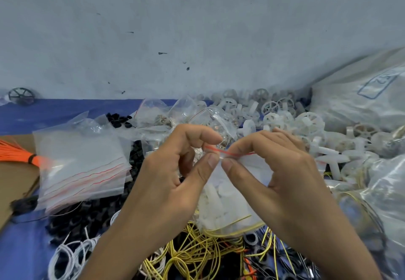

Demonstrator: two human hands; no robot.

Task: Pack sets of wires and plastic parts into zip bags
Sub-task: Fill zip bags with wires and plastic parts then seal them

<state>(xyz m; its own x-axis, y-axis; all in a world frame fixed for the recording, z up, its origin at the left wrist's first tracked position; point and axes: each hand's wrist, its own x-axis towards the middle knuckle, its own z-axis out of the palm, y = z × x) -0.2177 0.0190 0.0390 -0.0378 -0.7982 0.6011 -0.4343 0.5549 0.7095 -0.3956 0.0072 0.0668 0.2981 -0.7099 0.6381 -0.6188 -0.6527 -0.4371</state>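
A small zip bag [228, 200] with a red seal line hangs between both hands at the centre. It holds white plastic parts and a yellow wire. My left hand [175, 170] pinches the bag's top edge between thumb and forefinger. My right hand [274, 170] pinches the same edge just to the right, thumb tips almost touching. Below the bag lie yellow wires [197, 255] and white wire coils [72, 255]. A stack of empty zip bags [81, 165] lies to the left.
White plastic wheels and parts [285, 121] pile up at the back right, beside large plastic sacks [361, 99]. Black plastic rings [87, 214] spread on the blue table [43, 115]. Orange wires [15, 152] lie on cardboard [15, 183] at the left. Filled bags [157, 115] sit behind my hands.
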